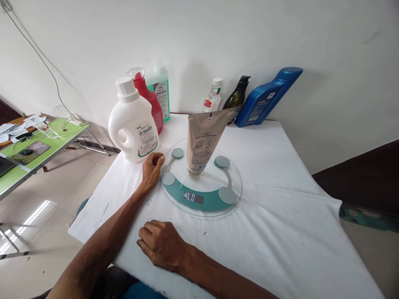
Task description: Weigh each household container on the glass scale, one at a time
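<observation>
Beige tube (204, 139) upright, cap-down, on round glass scale (232, 207)

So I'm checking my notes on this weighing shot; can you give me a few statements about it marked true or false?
1. A tan tube stands cap-down on the round glass scale. True.
2. The left hand holds the tube. False: it rests on the white cloth at the scale's left edge, beside the white jug, holding nothing.
3. The right hand lies on the cloth near the table's front edge. True.
4. The blue bottle stands on the scale. False: it leans against the wall at the back.
5. The scale's display is lit. True, though its digits are too small to read surely.
</observation>
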`<state>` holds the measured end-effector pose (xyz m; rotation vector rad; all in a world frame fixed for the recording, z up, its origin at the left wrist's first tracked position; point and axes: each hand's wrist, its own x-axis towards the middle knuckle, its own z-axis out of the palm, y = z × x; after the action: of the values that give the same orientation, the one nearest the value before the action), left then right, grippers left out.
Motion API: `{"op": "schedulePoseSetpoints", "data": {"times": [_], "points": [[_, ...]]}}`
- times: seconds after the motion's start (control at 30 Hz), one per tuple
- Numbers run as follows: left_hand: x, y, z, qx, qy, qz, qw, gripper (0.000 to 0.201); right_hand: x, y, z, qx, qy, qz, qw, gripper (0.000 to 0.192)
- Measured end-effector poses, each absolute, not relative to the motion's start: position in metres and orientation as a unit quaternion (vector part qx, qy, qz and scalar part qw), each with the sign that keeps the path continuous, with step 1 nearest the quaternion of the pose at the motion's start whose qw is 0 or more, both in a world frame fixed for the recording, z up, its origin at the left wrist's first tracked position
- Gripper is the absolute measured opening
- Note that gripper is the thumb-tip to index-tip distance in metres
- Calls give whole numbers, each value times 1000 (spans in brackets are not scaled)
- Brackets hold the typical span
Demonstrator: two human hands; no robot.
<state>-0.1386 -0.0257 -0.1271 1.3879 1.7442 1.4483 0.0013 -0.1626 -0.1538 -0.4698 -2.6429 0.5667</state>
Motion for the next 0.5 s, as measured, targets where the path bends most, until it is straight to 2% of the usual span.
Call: {"op": "schedulePoseSetpoints", "data": {"times": [0.5], "points": [[-139,-25,-129,504,643,526,235,26,1,-162,-153,-169,-945,209,187,23]]}}
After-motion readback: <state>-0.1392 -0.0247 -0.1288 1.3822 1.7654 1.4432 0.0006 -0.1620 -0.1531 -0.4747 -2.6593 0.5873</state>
